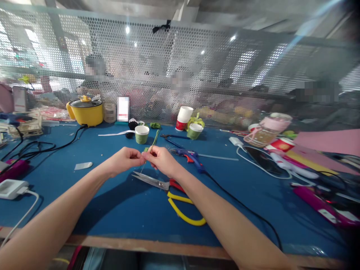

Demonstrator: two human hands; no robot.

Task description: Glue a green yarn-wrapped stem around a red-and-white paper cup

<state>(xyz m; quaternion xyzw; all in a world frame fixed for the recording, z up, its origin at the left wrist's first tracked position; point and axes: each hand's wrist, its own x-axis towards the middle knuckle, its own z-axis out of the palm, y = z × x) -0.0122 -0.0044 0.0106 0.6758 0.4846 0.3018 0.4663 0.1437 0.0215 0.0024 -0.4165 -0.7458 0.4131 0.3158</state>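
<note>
stem: thin green stem (153, 144) pinched between both hands, just above and behind the scissors (165, 187); top end leans away toward the green cup (141, 134).
left grip: left hand (125, 160) fingertips together on the lower stem, touching the right hand's fingers.
right grip: right hand (163, 160) thumb and forefinger clamped on the stem, just right of the left pinch.
pose: both forearms converge from the near tabletop (112, 210) edge, wrists level, hands raised off the surface over the scissors.
risk 1: stem is thin; uneven pull between the 2 pinches could kink or snap it.
risk 2: open scissor blades lie right under the hands; a dropped wrist could catch a blade.
risk 3: glue gun (191, 155) and its cord sit just right of the scissors; right forearm could snag the cord.
</note>
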